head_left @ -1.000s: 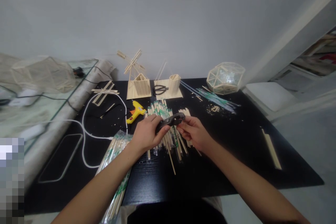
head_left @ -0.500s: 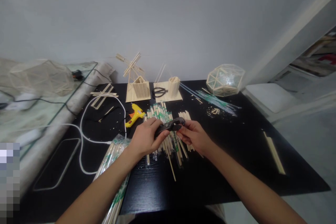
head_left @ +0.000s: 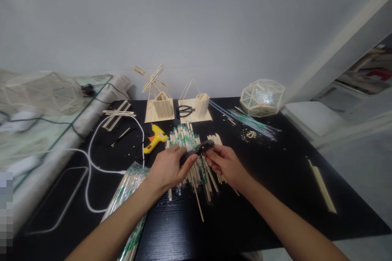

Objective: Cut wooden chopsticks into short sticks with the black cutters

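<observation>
My left hand point(head_left: 167, 168) is closed round a black pliers-like hand tool point(head_left: 202, 147), whose head points right. At the tool's head, the fingers of my right hand point(head_left: 228, 165) are pinched together; what they hold is hidden, though a thin stick end shows below them. Under both hands lies a spread of wooden chopsticks point(head_left: 196, 179), many in clear and green wrappers. A second, bare bundle of short sticks point(head_left: 214, 139) lies behind my right fingers. The yellow glue gun point(head_left: 155, 138) rests on its side, left of the pile.
Stick models point(head_left: 163, 108) and a round stick cup point(head_left: 202, 105) stand at the back on wooden boards, black scissors point(head_left: 185, 111) beside. A stick-framed dome point(head_left: 262, 98) sits back right. Wrapped chopsticks point(head_left: 122, 191) lie front left near a white cable point(head_left: 88, 163). Loose sticks point(head_left: 323, 187) lie right.
The view has shifted slightly, so the table sits a little lower. The black tool has turned in my left hand and its head looks narrower. My right fingers stay beside it.
</observation>
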Demonstrator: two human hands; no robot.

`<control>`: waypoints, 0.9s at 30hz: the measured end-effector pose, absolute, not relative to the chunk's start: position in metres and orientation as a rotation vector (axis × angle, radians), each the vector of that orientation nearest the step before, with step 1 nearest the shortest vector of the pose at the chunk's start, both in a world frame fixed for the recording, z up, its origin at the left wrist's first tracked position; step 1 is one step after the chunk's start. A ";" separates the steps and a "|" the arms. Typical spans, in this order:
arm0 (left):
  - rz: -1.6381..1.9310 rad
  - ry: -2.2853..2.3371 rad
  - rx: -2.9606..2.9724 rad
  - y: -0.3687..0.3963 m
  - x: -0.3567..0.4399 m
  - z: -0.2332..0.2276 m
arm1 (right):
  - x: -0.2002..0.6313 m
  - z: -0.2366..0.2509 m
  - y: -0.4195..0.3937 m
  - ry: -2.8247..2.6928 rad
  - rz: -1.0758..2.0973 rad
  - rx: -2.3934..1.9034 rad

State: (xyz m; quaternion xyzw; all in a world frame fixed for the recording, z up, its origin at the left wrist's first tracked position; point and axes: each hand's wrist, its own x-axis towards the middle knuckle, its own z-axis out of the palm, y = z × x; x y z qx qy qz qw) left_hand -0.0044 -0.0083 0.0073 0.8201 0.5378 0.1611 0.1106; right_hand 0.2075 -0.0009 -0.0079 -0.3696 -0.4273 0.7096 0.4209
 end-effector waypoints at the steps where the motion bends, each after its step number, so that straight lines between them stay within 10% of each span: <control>1: 0.463 1.589 2.405 -0.008 -0.004 0.007 | 0.207 -0.009 -0.001 -1.075 1.768 -0.932; 27: 0.421 1.752 2.355 -0.009 -0.003 0.011 | 0.201 0.001 -0.006 -1.223 1.461 -1.019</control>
